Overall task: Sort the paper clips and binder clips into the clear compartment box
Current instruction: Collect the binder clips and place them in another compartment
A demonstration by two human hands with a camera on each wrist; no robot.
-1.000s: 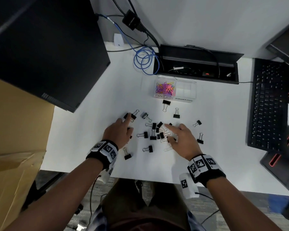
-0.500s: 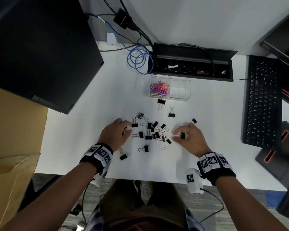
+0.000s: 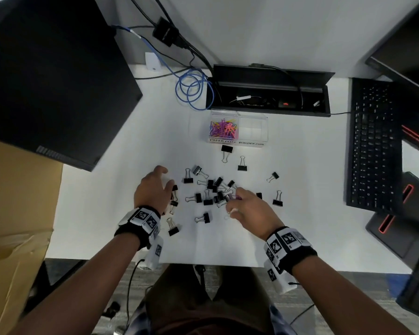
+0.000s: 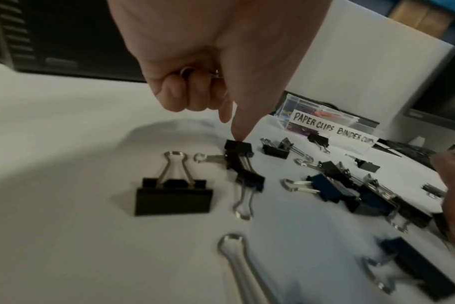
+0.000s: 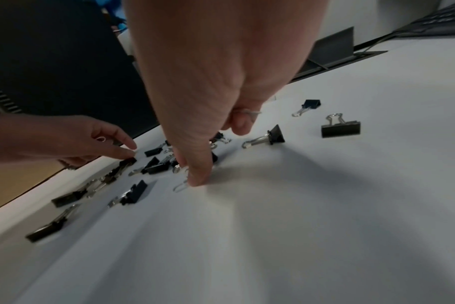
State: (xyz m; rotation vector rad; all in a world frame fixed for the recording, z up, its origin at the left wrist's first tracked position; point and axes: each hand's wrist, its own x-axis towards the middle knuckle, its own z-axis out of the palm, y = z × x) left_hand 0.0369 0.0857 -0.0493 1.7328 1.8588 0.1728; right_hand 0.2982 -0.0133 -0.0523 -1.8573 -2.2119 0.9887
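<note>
The clear compartment box (image 3: 252,141) stands at the back of the white desk; its left cell, labelled paper clips, holds coloured paper clips (image 3: 224,128). Several black binder clips (image 3: 207,201) lie scattered in front of it. My left hand (image 3: 166,187) is at the pile's left: its curled fingers hold a metal paper clip (image 4: 186,71) while one fingertip touches a black binder clip (image 4: 240,147). My right hand (image 3: 232,201) is at the pile's right; its thumb presses a pale paper clip (image 5: 180,186) on the desk and its curled fingers hold another (image 5: 251,112).
A black computer tower (image 3: 46,81) stands at the left, with a cardboard box (image 3: 15,213) below it. An open cable tray (image 3: 269,93) and a coiled blue cable (image 3: 191,90) lie behind the box. A keyboard (image 3: 373,146) is at the right.
My right hand has moved left, from the pile's right edge in towards its middle. My left hand has stayed at the pile's left side.
</note>
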